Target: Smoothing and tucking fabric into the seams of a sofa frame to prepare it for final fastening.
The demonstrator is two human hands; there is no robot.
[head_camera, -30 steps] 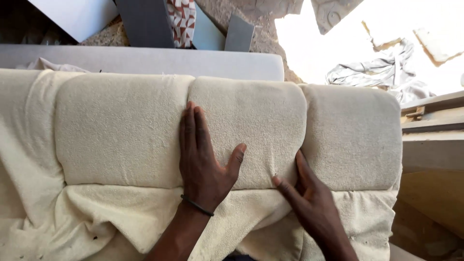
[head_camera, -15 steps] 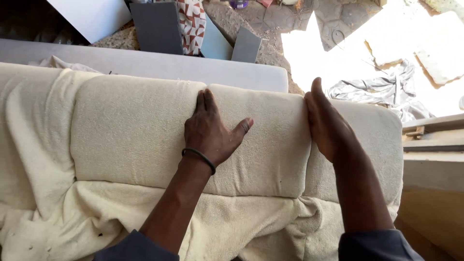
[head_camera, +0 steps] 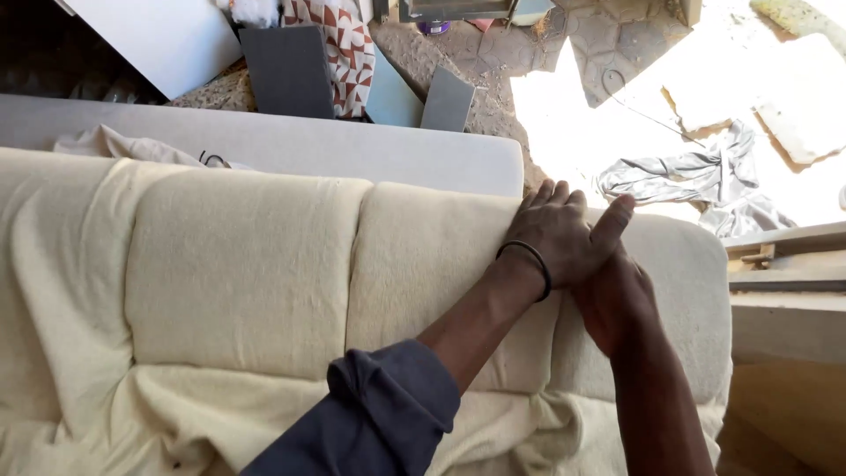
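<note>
Cream cushion (head_camera: 247, 264) lengthwise left-right, under left hand (head_camera: 564, 238)

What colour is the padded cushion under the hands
Cream, off-white fabric on the cushion, clearest in the head view.

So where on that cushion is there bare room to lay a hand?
The left panel and middle panel of the cream cushion lie bare, bordered by the grey cushion behind. The right end is crowded: the left hand overlaps the right hand there.
</note>
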